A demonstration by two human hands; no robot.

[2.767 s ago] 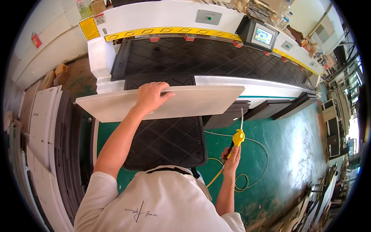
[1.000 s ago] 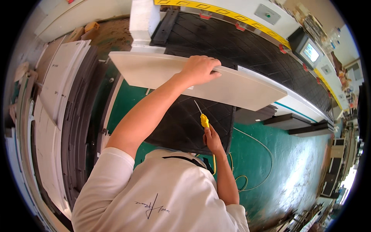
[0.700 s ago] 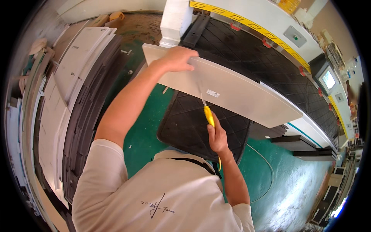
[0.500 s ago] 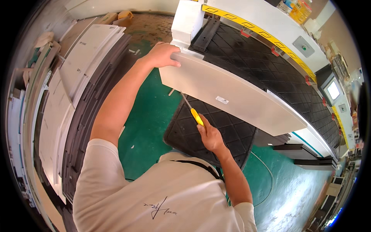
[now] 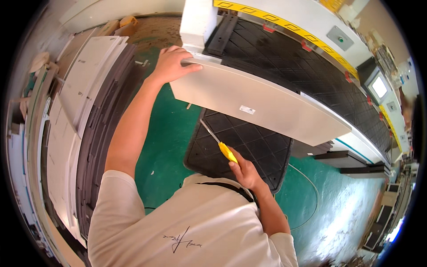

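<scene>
A long beige panel (image 5: pixel 267 109) with a small white label stands on its long edge, tilted, along the near side of a machine bed. My left hand (image 5: pixel 173 63) grips its upper left corner, thumb on the near face and fingers over the top edge. In my right hand (image 5: pixel 245 171) is a yellow-handled tool (image 5: pixel 227 152) with a long thin metal shaft; its exact kind is not clear. The shaft points up and left, its tip apart from the panel and over a black ribbed mat (image 5: pixel 209 144).
Behind the panel lies the black machine bed (image 5: pixel 271 53), below a white beam with a yellow strip (image 5: pixel 284 27). Stacked panels (image 5: pixel 84 84) lean at the left. A thin hose (image 5: pixel 316 200) curves over the green floor (image 5: pixel 151 187). Dark panels (image 5: pixel 340 160) are at right.
My right hand has drawn the yellow-handled tool down and away from the panel's lower edge. My left hand keeps its grip on the corner. The whole view has shifted slightly.
</scene>
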